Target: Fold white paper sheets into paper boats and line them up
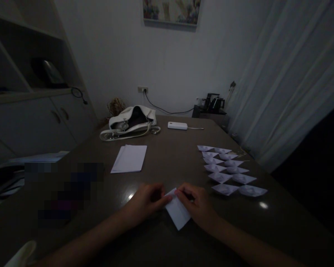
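Note:
A small folded piece of white paper (178, 213) lies on the dark table (167, 163) right in front of me. My left hand (144, 202) is curled with its fingertips pressing the paper's upper left edge. My right hand (196, 204) is curled too, pinching the paper's top corner. Both hands rest on the tabletop, touching the paper from either side.
Several folded paper boats (229, 170) stand in two rows at the right. A stack of white sheets (130, 158) lies ahead, with a white handbag (129, 122) and a white power bank (177, 125) behind. A blurred patch covers the left side; curtains hang at right.

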The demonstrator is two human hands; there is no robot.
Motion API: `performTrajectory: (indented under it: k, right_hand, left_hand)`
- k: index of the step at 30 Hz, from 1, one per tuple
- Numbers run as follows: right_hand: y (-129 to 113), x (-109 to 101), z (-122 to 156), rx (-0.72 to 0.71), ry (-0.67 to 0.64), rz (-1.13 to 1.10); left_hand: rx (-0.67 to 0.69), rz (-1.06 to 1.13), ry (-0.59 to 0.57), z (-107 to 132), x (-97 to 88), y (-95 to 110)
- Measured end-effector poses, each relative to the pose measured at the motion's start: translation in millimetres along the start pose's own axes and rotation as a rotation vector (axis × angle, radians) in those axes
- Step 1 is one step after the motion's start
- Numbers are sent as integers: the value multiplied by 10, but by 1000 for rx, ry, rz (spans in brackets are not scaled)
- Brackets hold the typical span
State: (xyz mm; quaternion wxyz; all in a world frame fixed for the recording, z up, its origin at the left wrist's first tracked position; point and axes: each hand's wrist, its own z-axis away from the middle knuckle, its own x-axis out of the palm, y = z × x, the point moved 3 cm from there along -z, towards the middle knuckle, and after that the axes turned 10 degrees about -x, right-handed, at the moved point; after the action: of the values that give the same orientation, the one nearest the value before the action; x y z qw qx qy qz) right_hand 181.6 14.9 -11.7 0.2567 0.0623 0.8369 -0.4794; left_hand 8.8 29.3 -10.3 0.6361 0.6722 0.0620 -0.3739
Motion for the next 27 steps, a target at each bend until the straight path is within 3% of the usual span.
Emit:
performTrajectory:
  k: [4, 7, 9, 14, 22, 27]
  right_hand:
    - [16, -33, -15, -18, 30, -3]
    - [25, -53, -21, -5, 58, -41]
    - [20, -53, -18, 11, 75, -68]
    - [-8, -35, -8, 31, 85, -74]
    - [9, -29, -10, 45, 75, -108]
    - [37, -14, 7, 73, 105, -147]
  left_hand:
    - [-43, 142, 35, -23, 13, -29]
    - [-100, 301, -47, -39, 69, -60]
    - [-128, 303, -71, -37, 86, -61]
    - [-120, 274, -3, -2, 27, 11]
    - [-168, 411, -25, -10, 31, 25]
    - [-112, 403, -198, -15, 139, 12]
